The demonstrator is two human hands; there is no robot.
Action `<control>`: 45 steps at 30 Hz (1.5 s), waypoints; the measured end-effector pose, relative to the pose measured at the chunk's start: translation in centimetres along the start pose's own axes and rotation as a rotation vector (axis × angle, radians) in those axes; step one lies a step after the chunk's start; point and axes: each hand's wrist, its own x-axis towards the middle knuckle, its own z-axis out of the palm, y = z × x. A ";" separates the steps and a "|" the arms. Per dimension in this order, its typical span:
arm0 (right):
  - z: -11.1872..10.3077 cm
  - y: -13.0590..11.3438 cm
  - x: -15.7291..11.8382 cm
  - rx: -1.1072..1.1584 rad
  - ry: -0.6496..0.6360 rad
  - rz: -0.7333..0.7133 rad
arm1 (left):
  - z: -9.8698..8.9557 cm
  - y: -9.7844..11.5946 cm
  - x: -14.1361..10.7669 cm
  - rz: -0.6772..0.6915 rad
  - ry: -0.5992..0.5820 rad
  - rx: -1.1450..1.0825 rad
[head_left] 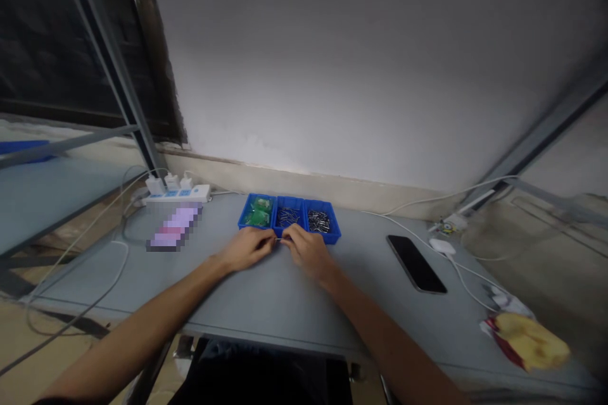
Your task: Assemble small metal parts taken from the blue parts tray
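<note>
My left hand point(251, 247) and my right hand point(306, 249) meet at the middle of the table, just in front of three blue bins. Between their pinched fingertips runs a thin, light-coloured pin-like piece point(278, 240), too small to name for certain. The left blue bin point(241, 220) holds green bagged items point(259, 212). In the middle bin lie thin dark metal pins point(287, 216), partly hidden by my right hand. Short shiny metal pieces point(318, 221) fill the right bin point(335, 231).
A black phone point(417, 264) lies on the grey table point(370, 304) to the right, near a white charger point(442, 246) and cables. Farther right is a crumpled yellow wrapper point(532, 342). A white power strip point(197, 193) and a blurred-out phone-like object point(175, 226) sit left.
</note>
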 end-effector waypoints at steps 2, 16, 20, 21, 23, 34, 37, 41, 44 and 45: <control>-0.1 0.0 0.0 -0.030 -0.007 0.019 | 0.0 0.0 0.0 -0.001 -0.001 0.003; 0.2 0.0 0.0 -0.007 -0.050 0.013 | 0.0 0.3 0.0 -0.004 -0.008 0.009; 0.2 -0.1 0.0 -0.004 -0.050 0.016 | 0.0 0.2 0.0 -0.004 -0.009 0.018; 0.1 -0.2 0.0 -0.001 -0.058 0.006 | 0.0 0.2 0.0 -0.004 -0.011 0.017; 0.1 -0.2 0.0 -0.021 -0.072 0.015 | 0.0 0.2 0.0 -0.004 -0.015 0.011; 0.4 -0.2 0.0 -0.014 -0.063 0.066 | 0.0 0.2 0.0 -0.002 -0.007 0.015; 0.3 -0.2 0.0 0.015 -0.081 0.024 | 0.0 0.3 0.0 0.001 -0.013 0.018; 0.3 -0.2 0.0 -0.012 -0.080 0.064 | 0.1 0.2 0.1 0.014 -0.018 0.027; 0.4 -0.1 -0.1 0.014 -0.086 0.050 | 0.0 0.2 0.0 0.005 -0.009 0.028; 0.5 0.0 -0.1 0.005 -0.092 0.048 | 0.0 0.3 0.0 0.002 -0.010 0.028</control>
